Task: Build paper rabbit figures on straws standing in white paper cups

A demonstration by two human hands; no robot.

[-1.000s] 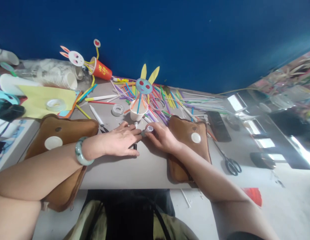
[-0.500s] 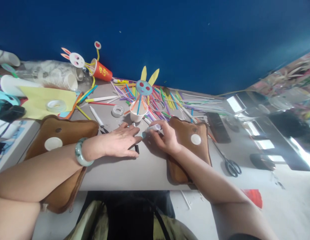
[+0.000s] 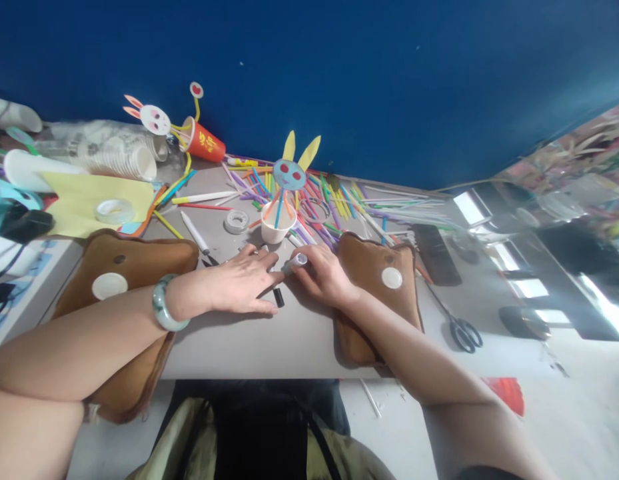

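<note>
My left hand [image 3: 239,280] lies palm down on the table with its fingers spread. A pen with a black end [image 3: 278,297] lies beneath its fingers and shows between index finger and thumb. My right hand [image 3: 325,275] is closed on a short white tube [image 3: 295,263]; its exact kind is unclear. The tube's end is close to my left fingertips. Just beyond both hands stands a white paper cup [image 3: 275,233]. Straws rise from it to a blue rabbit face [image 3: 289,175] with yellow ears.
Brown cushions [image 3: 139,267] [image 3: 382,313] lie under my forearms. Scattered coloured straws [image 3: 339,200] run along the blue wall. A tape roll [image 3: 236,221], a white marker [image 3: 193,230], a dark phone [image 3: 436,255] and scissors [image 3: 465,335] lie around. A red cup [image 3: 205,141] leans at the back left.
My right hand has turned the white tube slightly and shifted it a little left, closer to my left fingertips. My left hand stays almost in place.
</note>
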